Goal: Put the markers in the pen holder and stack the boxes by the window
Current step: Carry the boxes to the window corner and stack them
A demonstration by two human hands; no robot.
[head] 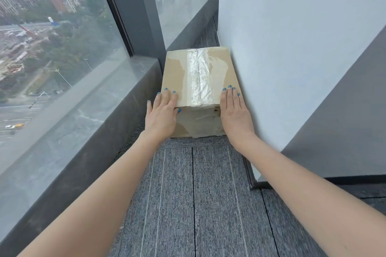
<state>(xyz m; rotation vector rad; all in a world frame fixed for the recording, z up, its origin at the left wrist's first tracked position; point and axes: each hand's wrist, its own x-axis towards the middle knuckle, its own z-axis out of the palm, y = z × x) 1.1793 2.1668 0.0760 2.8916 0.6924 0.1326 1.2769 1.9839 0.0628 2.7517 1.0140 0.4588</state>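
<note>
Forearms out over carpet (198,194); left hand (164,108) and right hand (234,108) lie flat, fingers straight, on the near top corners of the cardboard box (175,73). Box sits on the floor between sill (94,94) and wall (292,48), touching the wall. Long axis and tape seam point away, parallel to the window (52,37). Press evenly and keep it square; probably the stack base.

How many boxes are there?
1. The cardboard box sits on the carpet, between the window ledge and the white wall, with the left hand and right hand flat on its near top corners. More could be out of view.
</note>
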